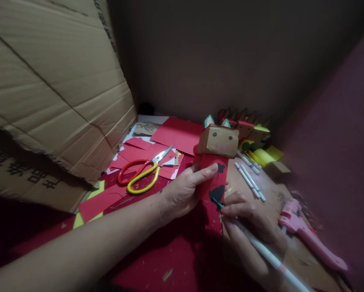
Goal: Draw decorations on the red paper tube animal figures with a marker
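Head view: cardboard-headed figure [219, 148] roughly upright, right of the scissors [155, 165].
Left grip [188, 188]: clasping its red body [205, 186], presumably for steadiness.
Right grip [249, 221]: pinching a marker [261, 246], slanted, apparently so its tip reaches the black patch [217, 192].

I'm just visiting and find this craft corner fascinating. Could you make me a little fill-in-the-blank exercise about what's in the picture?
1. The left hand holds a figure whose body is mainly ____ in colour.
2. The pen is held in the person's ____ hand.
3. The scissors have one red handle loop and one ____ handle loop.
4. The glue gun is coloured ____.

Missing words: red; right; yellow; pink.
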{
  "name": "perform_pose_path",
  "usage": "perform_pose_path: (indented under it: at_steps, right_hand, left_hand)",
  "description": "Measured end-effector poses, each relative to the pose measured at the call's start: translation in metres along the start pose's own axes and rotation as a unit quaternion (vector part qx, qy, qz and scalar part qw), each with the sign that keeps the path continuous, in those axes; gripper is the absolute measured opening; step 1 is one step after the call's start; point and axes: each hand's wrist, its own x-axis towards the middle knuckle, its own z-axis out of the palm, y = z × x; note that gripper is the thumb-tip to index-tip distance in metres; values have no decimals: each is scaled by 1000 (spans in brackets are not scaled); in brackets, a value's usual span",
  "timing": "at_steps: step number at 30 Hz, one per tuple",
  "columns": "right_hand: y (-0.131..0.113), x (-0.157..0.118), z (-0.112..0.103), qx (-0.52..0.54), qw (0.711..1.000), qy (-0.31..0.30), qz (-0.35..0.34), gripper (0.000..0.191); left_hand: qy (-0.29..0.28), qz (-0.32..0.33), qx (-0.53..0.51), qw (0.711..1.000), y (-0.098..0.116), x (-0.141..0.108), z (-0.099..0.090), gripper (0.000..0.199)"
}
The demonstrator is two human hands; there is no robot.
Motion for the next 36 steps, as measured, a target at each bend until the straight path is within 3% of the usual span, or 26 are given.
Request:
perform_pose_path:
  at_steps: [5, 26, 36]
  right_hand:
    - [-1, 3, -3, 27, 999, -40, 1, 27]
    - [-1, 7, 1, 52, 999, 9, 10, 31]
    - [-1, 5, 4, 16, 999, 29, 25, 29]
  left_hand:
    - [1, 0, -11, 1000, -1, 1, -1, 11]
    - [-20, 12, 7, 1000, 1, 0, 3, 26]
    - [-29, 15, 3, 999, 0, 0, 3, 20]
